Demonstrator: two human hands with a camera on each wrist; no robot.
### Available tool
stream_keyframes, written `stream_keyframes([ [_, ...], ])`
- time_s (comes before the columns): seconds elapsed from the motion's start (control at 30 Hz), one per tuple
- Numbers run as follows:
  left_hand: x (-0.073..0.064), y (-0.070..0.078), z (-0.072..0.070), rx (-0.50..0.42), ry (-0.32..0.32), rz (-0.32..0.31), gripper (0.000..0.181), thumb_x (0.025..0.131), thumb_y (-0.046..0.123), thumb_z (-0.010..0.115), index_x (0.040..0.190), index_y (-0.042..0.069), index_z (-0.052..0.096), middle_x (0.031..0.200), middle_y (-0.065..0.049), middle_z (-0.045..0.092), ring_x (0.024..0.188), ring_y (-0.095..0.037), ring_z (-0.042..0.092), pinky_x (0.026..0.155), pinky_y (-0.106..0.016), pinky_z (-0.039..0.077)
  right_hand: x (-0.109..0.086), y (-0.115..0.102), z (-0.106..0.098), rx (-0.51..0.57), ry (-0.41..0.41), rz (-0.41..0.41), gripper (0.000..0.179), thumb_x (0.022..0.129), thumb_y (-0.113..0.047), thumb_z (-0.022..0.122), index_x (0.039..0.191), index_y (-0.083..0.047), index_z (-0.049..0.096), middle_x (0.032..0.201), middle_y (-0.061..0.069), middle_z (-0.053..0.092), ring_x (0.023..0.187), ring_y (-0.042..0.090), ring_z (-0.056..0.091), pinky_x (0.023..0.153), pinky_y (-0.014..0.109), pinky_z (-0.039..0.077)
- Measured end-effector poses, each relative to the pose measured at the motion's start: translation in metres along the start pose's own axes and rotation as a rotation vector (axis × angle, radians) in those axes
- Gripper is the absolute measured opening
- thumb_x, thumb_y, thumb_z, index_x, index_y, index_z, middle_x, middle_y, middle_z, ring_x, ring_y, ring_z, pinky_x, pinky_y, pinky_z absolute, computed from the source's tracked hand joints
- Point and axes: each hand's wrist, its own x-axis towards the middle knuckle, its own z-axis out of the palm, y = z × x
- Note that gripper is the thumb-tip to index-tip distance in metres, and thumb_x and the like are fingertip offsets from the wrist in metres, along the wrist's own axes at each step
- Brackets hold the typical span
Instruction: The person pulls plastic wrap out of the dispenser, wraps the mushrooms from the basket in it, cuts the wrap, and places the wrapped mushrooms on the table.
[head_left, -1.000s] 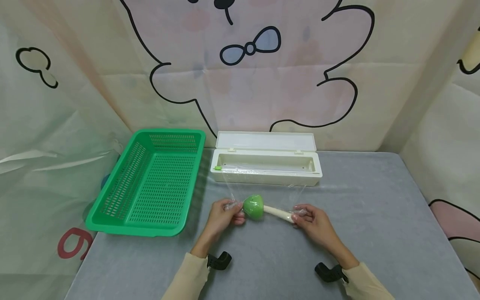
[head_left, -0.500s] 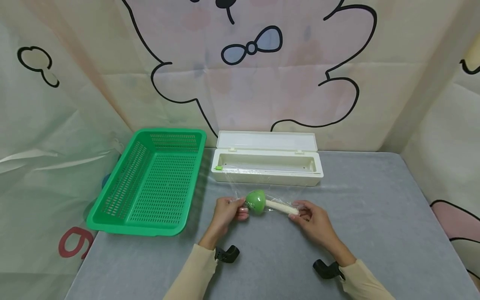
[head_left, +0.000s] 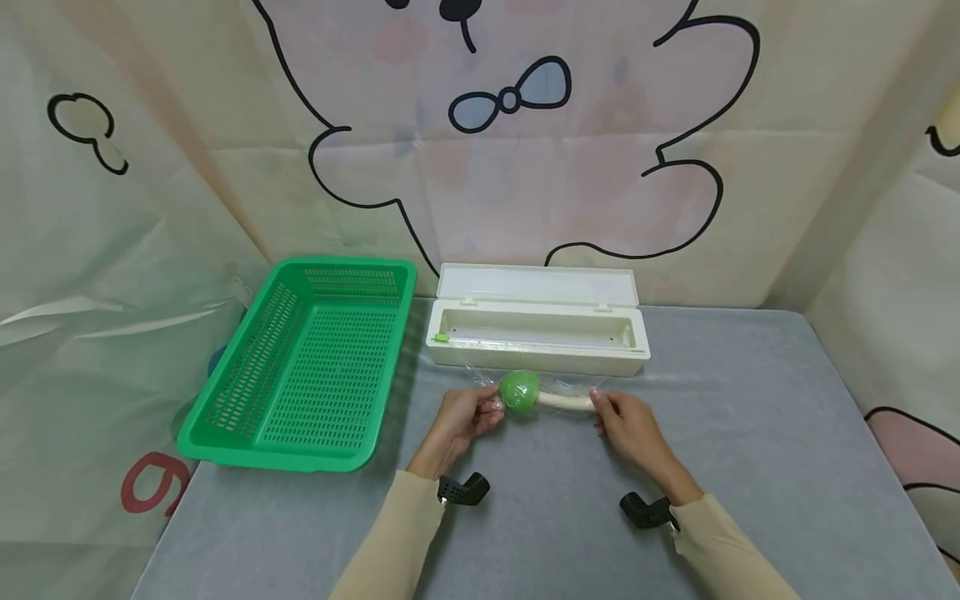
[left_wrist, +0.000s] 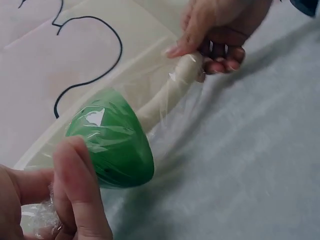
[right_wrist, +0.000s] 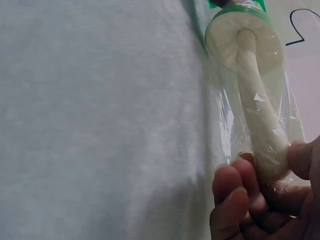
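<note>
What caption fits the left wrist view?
Left hand pinches cling film beside the green cap of a wrapped toy mushroom; right hand grips its stem end.

green perforated basket on the left part of the grey table, long side running away from the camera. white cling-film dispenser box just beside it to the right, lid open and leaning toward the backdrop, small green tab at its left end. cartoon-print cloth backdrop behind with a blue bow. something blue left of the basket, maybe a container, mostly hidden
</note>
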Motion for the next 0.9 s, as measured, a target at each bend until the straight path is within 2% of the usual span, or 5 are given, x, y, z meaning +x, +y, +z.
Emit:
stream_keyframes([
  [0.27, 0.008, 0.002, 0.004, -0.066, -0.007, -0.027, 0.018, 0.097, 0.010, 0.067, 0.080, 0.004, 0.067, 0.060, 0.000, 0.063, 0.050, -0.006, 0.063, 0.050, -0.017, 0.052, 0.007, 0.000, -0.001, -0.081, -0.004, 0.037, 0.053, 0.111, -0.037, 0.042, 0.070, -0.007, 0.059, 0.059, -0.001, 0.054, 0.055, 0.017, 0.049, 0.059, 0.033, 0.043],
  [0.57, 0.018, 0.002, 0.006, -0.030, 0.060, -0.022, 0.018, 0.095, 0.007, 0.066, 0.077, 0.004, 0.067, 0.057, 0.001, 0.060, 0.046, -0.004, 0.059, 0.045, -0.015, 0.049, 0.020, -0.002, 0.002, -0.175, -0.084, 0.052, 0.055, 0.111, -0.035, 0.039, 0.071, -0.007, 0.064, 0.059, 0.002, 0.054, 0.054, 0.018, 0.049, 0.058, 0.036, 0.043],
  [0.77, 0.022, 0.004, 0.008, -0.028, 0.096, -0.007, 0.019, 0.095, 0.005, 0.066, 0.076, 0.004, 0.067, 0.056, 0.000, 0.060, 0.045, -0.004, 0.059, 0.044, -0.015, 0.049, 0.027, -0.005, 0.004, -0.253, -0.130, 0.050, 0.054, 0.111, -0.032, 0.040, 0.068, -0.010, 0.063, 0.064, 0.004, 0.058, 0.058, 0.021, 0.051, 0.064, 0.044, 0.047],
  [0.9, 0.024, 0.004, 0.008, -0.024, 0.106, 0.014, 0.018, 0.094, 0.006, 0.067, 0.077, 0.003, 0.068, 0.056, 0.000, 0.061, 0.045, -0.004, 0.060, 0.045, -0.015, 0.050, 0.029, -0.005, 0.004, -0.272, -0.148, 0.063, 0.053, 0.111, -0.033, 0.040, 0.066, -0.011, 0.060, 0.063, 0.004, 0.055, 0.058, 0.021, 0.051, 0.063, 0.044, 0.047],
])
